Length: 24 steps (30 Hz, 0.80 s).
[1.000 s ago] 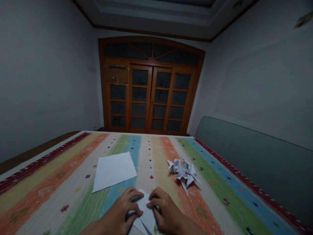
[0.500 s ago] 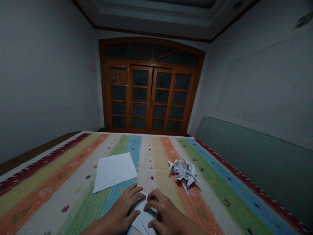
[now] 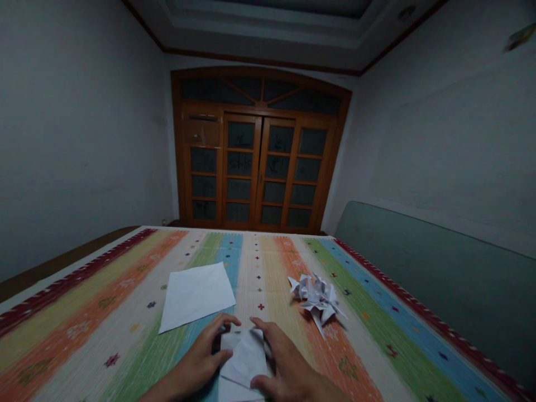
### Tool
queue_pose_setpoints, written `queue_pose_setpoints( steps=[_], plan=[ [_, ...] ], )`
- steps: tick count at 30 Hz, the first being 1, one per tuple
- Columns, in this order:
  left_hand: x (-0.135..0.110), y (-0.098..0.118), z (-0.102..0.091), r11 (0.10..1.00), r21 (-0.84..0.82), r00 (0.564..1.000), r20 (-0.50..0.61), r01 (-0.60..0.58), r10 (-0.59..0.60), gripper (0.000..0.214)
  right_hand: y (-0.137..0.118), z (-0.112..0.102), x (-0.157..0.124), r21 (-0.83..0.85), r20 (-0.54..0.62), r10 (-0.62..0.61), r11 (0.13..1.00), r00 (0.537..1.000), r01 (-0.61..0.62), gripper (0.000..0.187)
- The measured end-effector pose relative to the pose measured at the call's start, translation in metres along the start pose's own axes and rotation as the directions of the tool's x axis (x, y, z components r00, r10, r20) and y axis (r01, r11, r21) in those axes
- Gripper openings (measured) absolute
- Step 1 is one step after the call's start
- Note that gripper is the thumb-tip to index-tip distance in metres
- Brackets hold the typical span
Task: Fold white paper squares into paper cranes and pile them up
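A folded piece of white paper [image 3: 245, 360] lies at the table's near edge, between my two hands. My left hand [image 3: 205, 349] grips its left side, the thumb on top and the fingers curled at the far left corner. On the other side, my right hand [image 3: 285, 357] holds the paper's right edge, with the thumb pressed on the lower part and the fingers stretched along the side. Creases and a flap show on the upper face of the paper. Its lowest part runs out of view.
A flat stack or sheet of white paper [image 3: 199, 296] lies ahead on the left. To the right sits a pile of folded white paper cranes [image 3: 318, 298]. A striped tablecloth [image 3: 138, 312] covers the table. A pale green backrest [image 3: 419, 251] stands along the right side.
The paper between my hands has changed shape, with a flap now lying over its upper face. My right fingers have straightened along its edge, and my left hand has shifted slightly to the left.
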<state>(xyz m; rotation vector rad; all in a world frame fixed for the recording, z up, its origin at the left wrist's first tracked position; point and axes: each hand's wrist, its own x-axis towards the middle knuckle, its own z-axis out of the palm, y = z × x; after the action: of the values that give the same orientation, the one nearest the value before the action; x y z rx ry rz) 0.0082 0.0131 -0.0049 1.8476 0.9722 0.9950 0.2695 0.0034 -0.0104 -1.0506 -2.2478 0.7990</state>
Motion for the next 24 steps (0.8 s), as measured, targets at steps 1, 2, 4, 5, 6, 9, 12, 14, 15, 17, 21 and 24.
queue_pose_setpoints(
  steps=[1, 2, 4, 5, 6, 9, 12, 14, 15, 17, 21, 24],
  plan=[
    [0.001, -0.001, 0.000, 1.000, -0.022, 1.000, -0.013, 0.005, -0.005, 0.038, 0.002, 0.001, 0.001, 0.043, -0.009, 0.019, 0.999, 1.000, -0.019, 0.107],
    [0.002, -0.001, -0.001, 0.999, -0.034, 0.999, -0.034, -0.002, 0.001, 0.031, 0.003, 0.001, 0.002, 0.095, -0.028, 0.024, 0.995, 0.999, -0.021, 0.111],
    [0.003, 0.001, 0.000, 0.999, -0.035, 0.995, -0.097, -0.038, 0.035, 0.014, 0.004, 0.003, 0.003, 0.202, -0.061, 0.001, 0.979, 0.998, 0.012, 0.119],
    [0.004, 0.002, 0.000, 0.998, -0.032, 0.990, -0.129, -0.056, 0.051, 0.008, 0.003, 0.003, 0.004, 0.250, -0.072, -0.017, 0.968, 0.997, 0.035, 0.121],
    [0.003, 0.003, 0.001, 0.997, -0.028, 0.985, -0.161, -0.070, 0.065, 0.005, 0.002, 0.004, 0.005, 0.288, -0.078, -0.029, 0.956, 0.997, 0.051, 0.121],
    [0.001, 0.006, 0.003, 0.994, -0.006, 0.966, -0.236, -0.108, 0.103, 0.008, 0.000, 0.007, 0.006, 0.337, -0.101, -0.036, 0.939, 0.994, 0.068, 0.107],
    [-0.003, 0.008, 0.006, 0.991, 0.042, 0.951, -0.279, -0.125, 0.132, 0.010, 0.000, 0.008, 0.007, 0.362, -0.190, -0.029, 0.927, 0.981, 0.097, 0.086],
    [-0.005, 0.011, 0.006, 0.988, 0.091, 0.944, -0.297, -0.124, 0.146, 0.007, 0.001, 0.008, 0.008, 0.361, -0.262, 0.014, 0.929, 0.965, 0.084, 0.073],
    [-0.006, 0.012, 0.006, 0.984, 0.121, 0.940, -0.300, -0.128, 0.160, 0.009, 0.001, 0.007, 0.008, 0.348, -0.303, 0.039, 0.935, 0.952, 0.073, 0.065],
    [-0.006, 0.015, 0.004, 0.971, 0.181, 0.935, -0.291, -0.154, 0.203, 0.010, 0.002, 0.005, 0.007, 0.295, -0.389, 0.054, 0.953, 0.920, 0.069, 0.039],
    [-0.005, 0.017, 0.003, 0.946, 0.251, 0.933, -0.240, -0.206, 0.267, 0.015, 0.006, 0.001, 0.004, 0.091, -0.536, -0.116, 0.977, 0.836, 0.194, 0.021],
    [-0.006, 0.016, 0.005, 0.935, 0.303, 0.927, -0.263, -0.184, 0.267, 0.021, 0.010, 0.001, 0.002, -0.066, -0.594, -0.273, 0.954, 0.756, 0.293, 0.032]
  ],
)
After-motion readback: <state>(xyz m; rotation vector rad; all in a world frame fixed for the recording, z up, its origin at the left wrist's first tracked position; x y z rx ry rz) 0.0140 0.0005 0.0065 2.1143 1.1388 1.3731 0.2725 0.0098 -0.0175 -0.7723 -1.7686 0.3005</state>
